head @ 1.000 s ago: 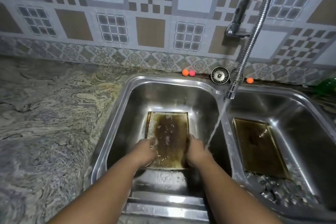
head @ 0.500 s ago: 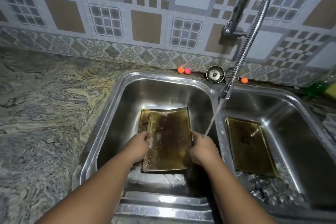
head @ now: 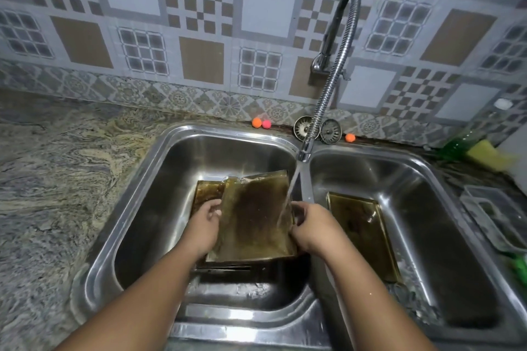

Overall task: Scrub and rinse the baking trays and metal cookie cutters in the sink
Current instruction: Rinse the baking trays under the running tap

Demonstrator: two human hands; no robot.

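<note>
In the left sink basin (head: 148, 208) a grimy brown baking tray (head: 253, 216) is lifted and tilted, its far edge raised. My left hand (head: 204, 225) grips its left edge and my right hand (head: 312, 229) grips its right edge. Water from the faucet (head: 306, 151) runs onto the tray's right side. Beneath it, another dirty tray (head: 206, 191) shows at the left. A third tray (head: 362, 228) lies flat in the right basin (head: 445, 236). Small metal pieces (head: 413, 302) lie wet at the right basin's near end, too blurred to identify.
Granite counter (head: 57, 179) spreads to the left. Two strainer plugs (head: 330, 130) and small coloured balls (head: 261, 123) sit on the ledge behind the sink. A yellow sponge (head: 487, 152), a green bottle (head: 459, 145) and a clear plastic container (head: 496, 214) stand at the right.
Both hands have raised the top tray off the one below and tipped it toward the running water; the lower tray now shows at the left.
</note>
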